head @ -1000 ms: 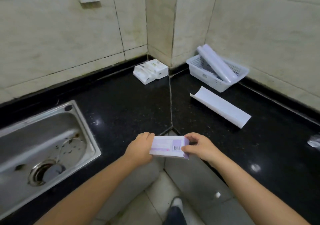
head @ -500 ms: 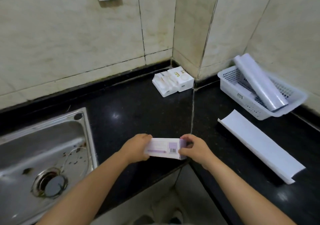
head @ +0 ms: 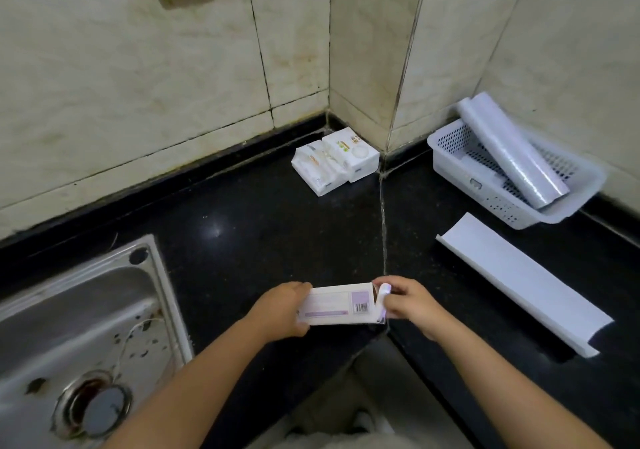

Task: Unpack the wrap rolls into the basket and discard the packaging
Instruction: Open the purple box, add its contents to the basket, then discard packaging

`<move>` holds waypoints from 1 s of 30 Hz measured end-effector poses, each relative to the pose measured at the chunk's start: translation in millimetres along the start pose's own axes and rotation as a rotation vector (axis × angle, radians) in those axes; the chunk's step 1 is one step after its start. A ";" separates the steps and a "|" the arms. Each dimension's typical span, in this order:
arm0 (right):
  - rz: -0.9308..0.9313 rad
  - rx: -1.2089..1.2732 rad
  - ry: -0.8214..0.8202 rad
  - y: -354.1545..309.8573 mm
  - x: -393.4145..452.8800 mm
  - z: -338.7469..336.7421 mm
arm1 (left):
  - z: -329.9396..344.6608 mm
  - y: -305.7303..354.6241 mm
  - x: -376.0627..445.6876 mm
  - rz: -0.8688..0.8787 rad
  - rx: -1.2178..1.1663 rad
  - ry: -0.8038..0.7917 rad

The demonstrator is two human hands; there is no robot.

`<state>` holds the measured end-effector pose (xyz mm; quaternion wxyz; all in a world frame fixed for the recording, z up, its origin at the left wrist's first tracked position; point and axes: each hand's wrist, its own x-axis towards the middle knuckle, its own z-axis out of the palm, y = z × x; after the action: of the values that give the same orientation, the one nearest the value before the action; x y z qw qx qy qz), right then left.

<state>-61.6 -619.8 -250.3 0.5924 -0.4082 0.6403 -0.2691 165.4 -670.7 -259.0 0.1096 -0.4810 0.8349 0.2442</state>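
A small wrap box [head: 337,305] is held between both hands above the front corner of the black bench [head: 242,234]. The left hand [head: 282,311] is clamped around the box's left end. The right hand [head: 407,301] is at its right end, fingers pinched on the opened end flap [head: 381,301], which stands turned away from the box mouth.

Beyond the right hand and further to its right, a white basket [head: 485,185] sits against the wall. One wrap roll [head: 509,152] lies tilted in it, its upper end resting over the back rim. Between the basket and the right hand, just right of that hand, one flattened white packaging sleeve [head: 519,282] lies on the bench.

Straight ahead of both hands, in the wall corner, sit two tissue packs [head: 334,159] touching each other. Left of the left hand is one steel sink [head: 69,327] set in the bench.
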 end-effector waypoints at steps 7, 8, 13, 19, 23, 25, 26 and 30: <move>0.039 0.099 0.193 -3.8 -3.2 -11.2 | -6.0 -9.7 -2.7 0.007 -0.045 0.003; -0.001 -0.104 0.235 -4.7 -3.9 -11.3 | -5.7 -9.9 -3.3 0.003 -0.053 0.005; -0.585 -1.027 0.614 -5.6 -21.7 3.9 | -5.5 -11.6 -5.0 -0.018 -0.075 0.038; -0.567 -1.044 0.227 -5.6 -30.5 23.7 | -2.3 -12.2 -8.9 -0.040 -0.023 0.056; -0.525 -1.091 0.391 -0.6 -32.2 29.1 | 2.8 -10.3 -13.8 -0.040 0.006 0.113; -0.534 -1.116 0.476 2.4 -35.7 33.0 | 3.6 -11.9 -15.4 -0.035 0.016 0.153; -0.546 -1.123 0.470 2.7 -38.7 35.2 | 4.4 -12.1 -16.7 -0.032 0.022 0.167; -0.423 -1.161 0.301 -1.7 -49.8 44.9 | 13.8 -8.0 -24.7 -0.008 0.040 0.209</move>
<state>-19.0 -572.5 -228.9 0.1122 -0.7382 0.6638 -0.0439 184.2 -648.5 -263.0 0.0327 -0.5049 0.8445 0.1755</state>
